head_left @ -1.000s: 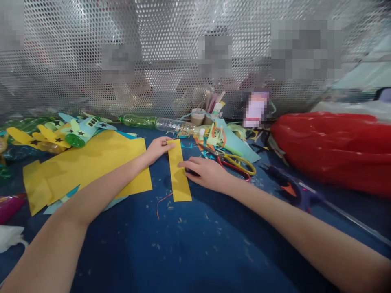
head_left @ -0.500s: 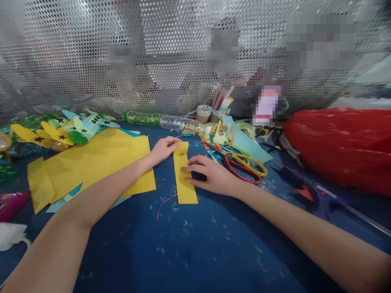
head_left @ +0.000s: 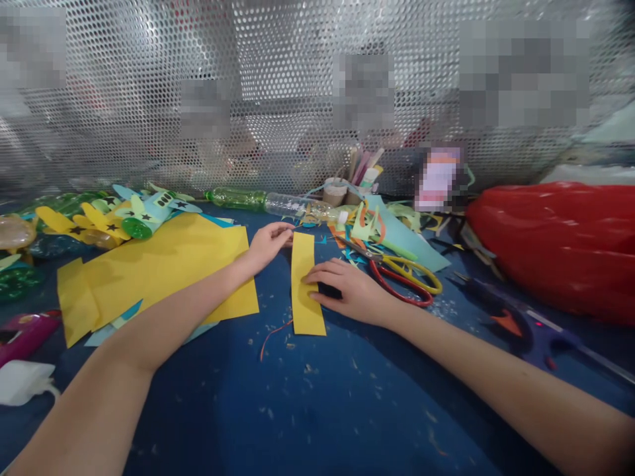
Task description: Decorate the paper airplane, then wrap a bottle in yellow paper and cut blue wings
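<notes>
A yellow paper strip (head_left: pixel 298 291) lies between yellow sheets (head_left: pixel 169 258) and scissors (head_left: pixel 373 256), glue gun (head_left: pixel 538 340) farther right. The right hand (head_left: pixel 354 291) rests parted fingers on it; the left hand (head_left: pixel 266 248) curls at its far end, pinch unclear.

Muted light (slight blur throughout)

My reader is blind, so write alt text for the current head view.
A bare left hand is at the far end of a narrow yellow paper strip on a dark blue table, the bare right hand over its right edge. Scissors with red and yellow handles lie right; a large yellow paper sheet lies left.
</notes>
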Demonstrator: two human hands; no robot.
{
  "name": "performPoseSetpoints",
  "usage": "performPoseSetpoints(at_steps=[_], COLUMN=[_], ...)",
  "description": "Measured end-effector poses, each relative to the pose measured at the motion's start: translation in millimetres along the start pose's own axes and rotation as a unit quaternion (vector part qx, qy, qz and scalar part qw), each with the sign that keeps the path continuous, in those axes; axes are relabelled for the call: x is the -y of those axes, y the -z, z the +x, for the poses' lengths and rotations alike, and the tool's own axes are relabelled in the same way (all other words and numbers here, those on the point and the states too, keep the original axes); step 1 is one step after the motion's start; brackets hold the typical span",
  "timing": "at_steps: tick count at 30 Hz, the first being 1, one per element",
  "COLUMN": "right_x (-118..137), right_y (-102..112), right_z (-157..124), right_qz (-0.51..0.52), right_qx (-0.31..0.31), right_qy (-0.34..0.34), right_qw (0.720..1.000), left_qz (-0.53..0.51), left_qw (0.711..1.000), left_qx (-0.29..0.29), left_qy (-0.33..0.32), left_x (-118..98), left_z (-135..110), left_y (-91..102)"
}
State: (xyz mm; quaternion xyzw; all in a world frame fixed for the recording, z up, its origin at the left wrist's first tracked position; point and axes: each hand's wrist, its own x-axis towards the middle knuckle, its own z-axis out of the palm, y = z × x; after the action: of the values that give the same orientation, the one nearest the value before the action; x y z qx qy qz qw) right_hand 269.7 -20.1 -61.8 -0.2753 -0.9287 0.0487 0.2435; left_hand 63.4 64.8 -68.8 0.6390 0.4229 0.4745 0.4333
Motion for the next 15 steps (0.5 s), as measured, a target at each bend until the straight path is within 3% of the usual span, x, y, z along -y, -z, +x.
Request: performPoseSetpoints(at_steps=[3,5,7,9,12,15], right_x=[-0.2,-1.0,-1.7,-2.1,-2.1,-2.4], right_y=[-0.9,-2.1,-3.2,-3.6,-2.4,-0.2], right_z=[0.1,-0.5,-1.3,-2.1,-2.5,-2.0], right_qz=[-0.024,-0.028,-0.020,-0.012,-0.019,-0.031], right_qx=[-0.018,-0.032,-0.035,-0.033,-0.029,-0.016], right_qy=[-0.029,-0.050,-0.061,-0.068,-0.086,-0.105], right_qw=[0.999,0.998,0.997,0.997,0.996,0.994], left_qz=[0.056,0.208,0.422,0.590,0.634,0.651], left_qw=[0.998,0.976,0.906,0.801,0.748,0.720], left_qx=[-0.032,-0.026,0.011,0.085,0.125,0.150], left_qy=[-0.019,-0.058,-0.039,0.059,0.148,0.190], left_x=[-12.9,-26.9,-41.3,-51.8,-56.3,-52.2], left_z=[9.2,17.4,24.1,27.7,29.0,30.7], left_y=[12.7,31.5,55.7,80.6,110.6,127.3])
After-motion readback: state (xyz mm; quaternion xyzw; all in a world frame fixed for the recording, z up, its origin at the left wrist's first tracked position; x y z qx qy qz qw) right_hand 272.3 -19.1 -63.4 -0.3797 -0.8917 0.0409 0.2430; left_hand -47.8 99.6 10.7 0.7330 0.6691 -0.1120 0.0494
